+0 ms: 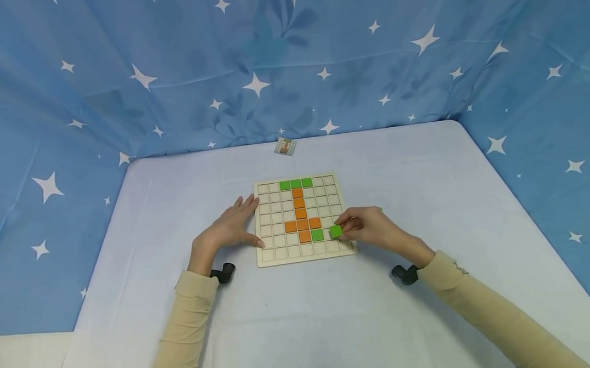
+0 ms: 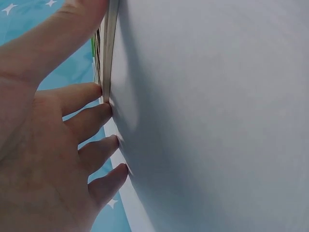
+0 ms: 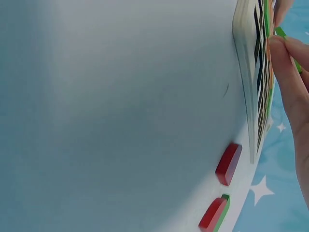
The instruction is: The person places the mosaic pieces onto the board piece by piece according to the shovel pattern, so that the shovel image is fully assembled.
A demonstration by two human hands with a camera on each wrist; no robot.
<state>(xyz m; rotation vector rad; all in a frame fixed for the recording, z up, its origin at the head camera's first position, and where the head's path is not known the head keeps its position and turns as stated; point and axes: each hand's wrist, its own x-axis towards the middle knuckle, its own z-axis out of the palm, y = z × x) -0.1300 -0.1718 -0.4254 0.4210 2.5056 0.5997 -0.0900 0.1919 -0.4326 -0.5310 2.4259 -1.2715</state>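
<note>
A square wooden grid board (image 1: 274,263) lies flat on the table. Orange square tiles (image 1: 299,203) run down its middle column and spread sideways lower down. Three green tiles (image 1: 296,184) line the top row, and another green tile (image 1: 317,235) sits beside the lowest orange one. Over the board's lower right cells, my right hand (image 1: 371,226) pinches a green tile (image 1: 335,231) between thumb and fingers, tilted. My left hand (image 1: 230,226) rests against the board's left edge, fingers extended; in the left wrist view its fingertips are right at the side of the board (image 2: 110,58).
Behind the board lies a small pattern card (image 1: 285,146) near the table's far edge. The right wrist view shows a red block (image 3: 229,163) and a red-and-green piece (image 3: 212,213) on the white tablecloth (image 1: 301,315). A blue star-patterned curtain (image 1: 182,101) surrounds the table.
</note>
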